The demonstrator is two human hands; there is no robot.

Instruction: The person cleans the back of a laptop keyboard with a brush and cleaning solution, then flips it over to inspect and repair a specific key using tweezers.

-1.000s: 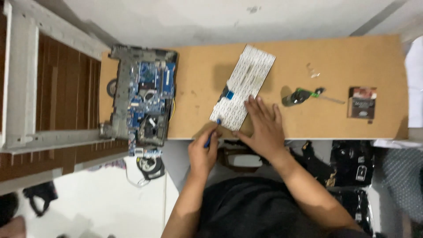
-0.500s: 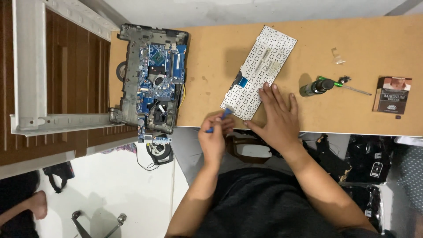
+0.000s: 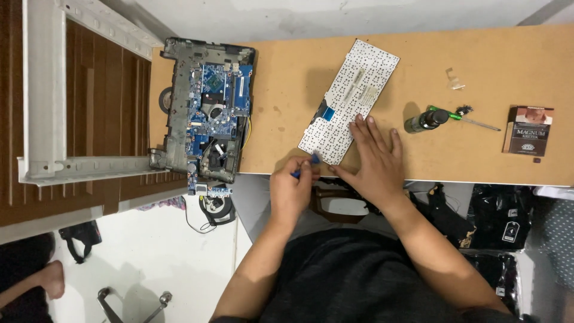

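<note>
Pinching a small blue tool (image 3: 312, 159) between thumb and fingertips, the left hand (image 3: 291, 192) kept a narrow, closed grip at the near edge of the desk (image 3: 287, 90), the tool's tip touching the lower corner of the white keyboard panel (image 3: 350, 98). The right hand (image 3: 372, 161) lay flat and open beside it, fingers spread, pressing on the near end of that panel and holding nothing. The keyboard panel lay face down and slanted across the middle of the desk, a small blue tab showing on its left edge. At the left end of the desk sat an opened laptop base (image 3: 206, 110), its blue circuit board exposed, partly overhanging the near edge. To the right of the hands stood a small dark bottle (image 3: 423, 121) just beside a green-handled screwdriver (image 3: 463, 118), and farther right lay a small dark box (image 3: 528, 131); a small clear scrap (image 3: 455, 78) rested above them. A white metal frame (image 3: 45, 90) stood left of the desk, well apart from both hands.
</note>
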